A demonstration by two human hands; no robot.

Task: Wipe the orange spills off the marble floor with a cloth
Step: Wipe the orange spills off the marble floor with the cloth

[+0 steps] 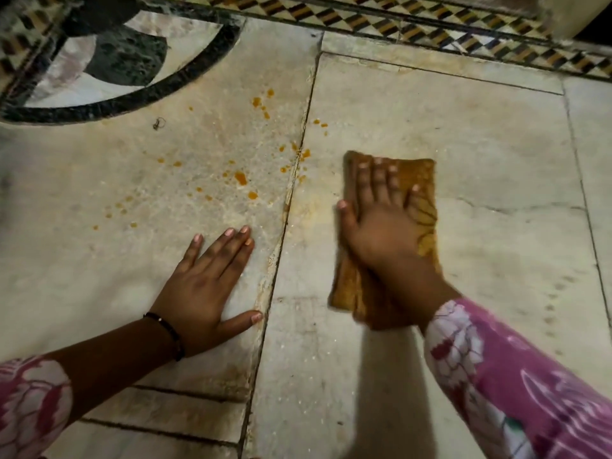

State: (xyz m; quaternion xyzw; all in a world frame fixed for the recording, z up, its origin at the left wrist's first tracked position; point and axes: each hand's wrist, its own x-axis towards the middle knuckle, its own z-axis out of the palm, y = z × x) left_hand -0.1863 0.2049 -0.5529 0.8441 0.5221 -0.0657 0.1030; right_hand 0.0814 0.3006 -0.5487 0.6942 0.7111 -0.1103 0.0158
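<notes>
Pale marble floor [463, 167] slabs are meeting at dark, worn joints [298, 167]. A checkered inlay border [430, 31] is running along the far edge, and a black-and-white circular inlay [109, 58] is occupying the far-left corner under dim, uneven light.

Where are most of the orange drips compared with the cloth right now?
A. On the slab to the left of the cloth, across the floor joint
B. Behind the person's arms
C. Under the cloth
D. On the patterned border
A: the orange drips dot the left slab beyond the joint, while the right hand presses the cloth on the right slab.
</notes>
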